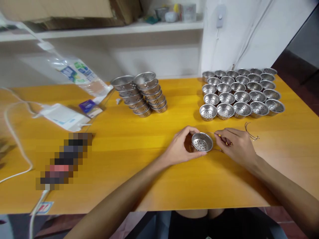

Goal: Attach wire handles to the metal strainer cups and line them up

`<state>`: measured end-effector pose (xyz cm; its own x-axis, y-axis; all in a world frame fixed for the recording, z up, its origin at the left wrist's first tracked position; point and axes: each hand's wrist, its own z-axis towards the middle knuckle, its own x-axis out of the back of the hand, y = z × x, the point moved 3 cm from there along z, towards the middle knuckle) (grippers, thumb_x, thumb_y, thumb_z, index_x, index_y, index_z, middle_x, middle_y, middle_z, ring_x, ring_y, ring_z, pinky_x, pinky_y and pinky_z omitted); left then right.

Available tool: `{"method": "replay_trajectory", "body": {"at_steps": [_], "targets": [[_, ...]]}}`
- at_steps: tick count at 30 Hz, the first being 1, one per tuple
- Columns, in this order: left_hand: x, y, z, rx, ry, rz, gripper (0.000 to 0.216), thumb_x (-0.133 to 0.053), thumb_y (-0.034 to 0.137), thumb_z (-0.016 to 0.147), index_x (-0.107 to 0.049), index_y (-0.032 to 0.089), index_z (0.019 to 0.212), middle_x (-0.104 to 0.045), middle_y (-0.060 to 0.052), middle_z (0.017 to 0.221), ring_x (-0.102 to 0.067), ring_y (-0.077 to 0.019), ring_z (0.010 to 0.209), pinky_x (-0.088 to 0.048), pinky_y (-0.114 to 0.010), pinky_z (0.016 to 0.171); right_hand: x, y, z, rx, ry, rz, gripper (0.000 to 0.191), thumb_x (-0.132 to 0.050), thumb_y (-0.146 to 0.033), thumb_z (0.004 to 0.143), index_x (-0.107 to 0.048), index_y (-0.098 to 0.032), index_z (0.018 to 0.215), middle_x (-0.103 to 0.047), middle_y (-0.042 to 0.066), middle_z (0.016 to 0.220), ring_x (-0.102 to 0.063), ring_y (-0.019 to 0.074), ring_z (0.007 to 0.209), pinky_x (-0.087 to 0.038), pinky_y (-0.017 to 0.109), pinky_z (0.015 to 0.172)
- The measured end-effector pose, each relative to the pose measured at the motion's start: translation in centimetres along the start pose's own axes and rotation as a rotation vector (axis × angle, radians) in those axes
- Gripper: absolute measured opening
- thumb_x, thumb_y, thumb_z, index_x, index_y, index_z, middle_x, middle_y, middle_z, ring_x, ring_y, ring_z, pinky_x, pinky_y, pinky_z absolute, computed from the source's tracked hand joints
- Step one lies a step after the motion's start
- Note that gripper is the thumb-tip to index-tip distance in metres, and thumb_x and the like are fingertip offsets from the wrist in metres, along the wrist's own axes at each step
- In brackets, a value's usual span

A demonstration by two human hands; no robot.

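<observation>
My left hand (183, 146) is closed around a small perforated metal cup (202, 142), its open top tilted toward me. To the right of it, my right hand (234, 142) pinches a thin bent wire (210, 133) whose end reaches the cup's rim; whether it passes through a hole is too small to tell. A few more thin wires (252, 135) lie on the table just beyond my right hand. Rows of similar perforated cups (242, 109) stand upright at the back right. Two leaning stacks of such cups (146, 96) are at the back, left of centre.
A yellow table (119, 179) spans the view. On its left are a white box-shaped device (64, 117) with cables, a purple packet (87, 106), a plastic bottle or pouch (82, 74) and a blurred-out object (64, 161). A white shelf (124, 31) runs above the back.
</observation>
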<state>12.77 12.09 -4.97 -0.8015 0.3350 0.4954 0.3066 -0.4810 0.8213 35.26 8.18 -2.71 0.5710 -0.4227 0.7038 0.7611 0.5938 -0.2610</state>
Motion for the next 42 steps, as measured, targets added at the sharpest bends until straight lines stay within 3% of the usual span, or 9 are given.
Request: {"method": "replay_trajectory", "body": {"at_steps": [9, 14, 18, 20, 25, 28, 33, 42], "targets": [[-0.2, -0.1, -0.2, -0.094, -0.046, 0.132, 0.055, -0.094, 0.048, 0.078, -0.062, 0.027, 0.117, -0.069, -0.005, 0.110, -0.071, -0.0270, 0.102, -0.060, -0.046, 0.094, -0.2, 0.0, -0.1, 0.020, -0.023, -0.021, 0.023, -0.060, -0.018, 0.106, -0.075, -0.017, 0.088, -0.063, -0.001, 0.066, -0.052, 0.0102, 0.056, -0.043, 0.024, 0.059], [-1.0, 0.3, -0.4, -0.201, -0.114, 0.206, 0.054, -0.088, 0.047, 0.084, -0.061, 0.026, 0.126, -0.065, -0.010, 0.125, -0.068, -0.0295, 0.115, -0.059, -0.048, 0.102, -0.4, -0.4, -0.3, 0.028, -0.013, 0.002, 0.021, -0.062, -0.017, 0.105, -0.076, -0.016, 0.089, -0.062, -0.001, 0.065, -0.053, 0.0109, 0.056, -0.044, 0.026, 0.059], [-1.6, 0.7, -0.4, -0.267, -0.135, 0.253, 0.048, -0.082, 0.047, 0.089, -0.059, 0.024, 0.124, -0.071, -0.010, 0.122, -0.067, -0.0295, 0.111, -0.054, -0.052, 0.107, -0.6, -1.0, -0.4, -0.048, -0.033, 0.137, 0.021, -0.059, -0.020, 0.107, -0.077, -0.016, 0.115, -0.071, 0.000, 0.072, -0.059, 0.0119, 0.059, -0.048, 0.026, 0.061], [-1.6, 0.7, -0.2, -0.259, -0.127, 0.238, 0.045, -0.082, 0.042, 0.088, -0.059, 0.023, 0.121, -0.072, -0.009, 0.118, -0.067, -0.0279, 0.108, -0.054, -0.050, 0.106, -0.6, -1.3, -0.2, -0.102, -0.108, 0.296, 0.022, -0.059, -0.022, 0.108, -0.077, -0.017, 0.121, -0.075, 0.002, 0.081, -0.063, 0.0122, 0.064, -0.049, 0.026, 0.063], [-1.5, 0.5, 0.0, -0.233, -0.114, 0.193, 0.037, -0.080, 0.031, 0.081, -0.060, 0.022, 0.111, -0.073, -0.007, 0.112, -0.067, -0.0261, 0.102, -0.054, -0.045, 0.098, -1.1, -1.5, 0.3, -0.179, -0.365, 0.712, 0.019, -0.067, -0.035, 0.108, -0.082, -0.024, 0.112, -0.081, 0.004, 0.101, -0.070, 0.0144, 0.083, -0.052, 0.028, 0.074], [-1.3, 0.6, 0.0, -0.201, -0.131, 0.158, 0.034, -0.077, 0.029, 0.080, -0.062, 0.021, 0.109, -0.072, -0.007, 0.110, -0.066, -0.0264, 0.102, -0.055, -0.044, 0.094, -1.5, -1.2, 0.2, -0.231, -0.420, 0.743, 0.022, -0.072, -0.042, 0.105, -0.082, -0.022, 0.105, -0.079, 0.002, 0.092, -0.062, 0.0119, 0.071, -0.045, 0.026, 0.066], [-0.7, 0.9, 0.2, -0.140, -0.203, 0.076, 0.035, -0.077, 0.025, 0.076, -0.064, 0.022, 0.108, -0.071, -0.006, 0.111, -0.064, -0.0262, 0.106, -0.053, -0.044, 0.098, -2.4, -1.2, -0.3, -0.304, -0.484, 0.744, 0.032, -0.075, -0.048, 0.102, -0.074, -0.019, 0.087, -0.067, -0.004, 0.070, -0.046, 0.0080, 0.057, -0.033, 0.026, 0.057], [-0.5, 0.8, 0.2, -0.074, -0.257, 0.014, 0.033, -0.076, 0.024, 0.072, -0.059, 0.023, 0.100, -0.066, -0.001, 0.099, -0.059, -0.0230, 0.097, -0.049, -0.039, 0.090, -3.0, -1.6, -0.7, -0.418, -0.470, 0.840, 0.033, -0.080, -0.046, 0.096, -0.068, -0.019, 0.080, -0.060, -0.005, 0.068, -0.044, 0.0075, 0.058, -0.033, 0.024, 0.057]]}}
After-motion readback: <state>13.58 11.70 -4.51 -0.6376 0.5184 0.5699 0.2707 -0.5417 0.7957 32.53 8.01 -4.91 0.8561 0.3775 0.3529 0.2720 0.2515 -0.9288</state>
